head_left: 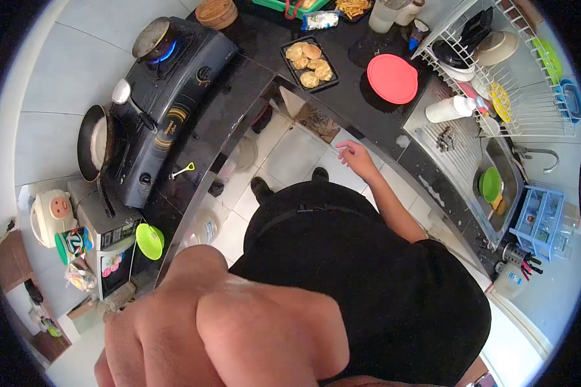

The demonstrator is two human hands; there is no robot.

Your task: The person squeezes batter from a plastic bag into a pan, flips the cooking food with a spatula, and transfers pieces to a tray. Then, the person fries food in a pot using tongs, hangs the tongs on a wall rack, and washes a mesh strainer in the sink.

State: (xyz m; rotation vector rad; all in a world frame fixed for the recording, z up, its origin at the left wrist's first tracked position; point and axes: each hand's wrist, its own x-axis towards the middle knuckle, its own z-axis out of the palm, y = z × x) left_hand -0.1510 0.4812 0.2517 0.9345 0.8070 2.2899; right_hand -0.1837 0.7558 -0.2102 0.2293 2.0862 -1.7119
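Observation:
Large and close to the camera, my left hand (226, 322) fills the lower left of the head view. Its fingers run out of the bottom of the frame, so whatever they hold, if anything, is hidden. My right hand (355, 158) hangs in front of my body above the tiled floor (295, 157), its fingers loosely bent and apart, with nothing in it. The counter edge beyond it is nearest. On that counter are a black tray of round yellowish pieces (310, 62) and a red round lid (392, 79).
A lit stove (174, 116) on the left carries a pot (153, 40); a frying pan (97, 142) is beside it. The sink (500, 193), dish rack (497, 71) and white bottle (450, 109) are right. A green bowl (150, 241) sits lower left.

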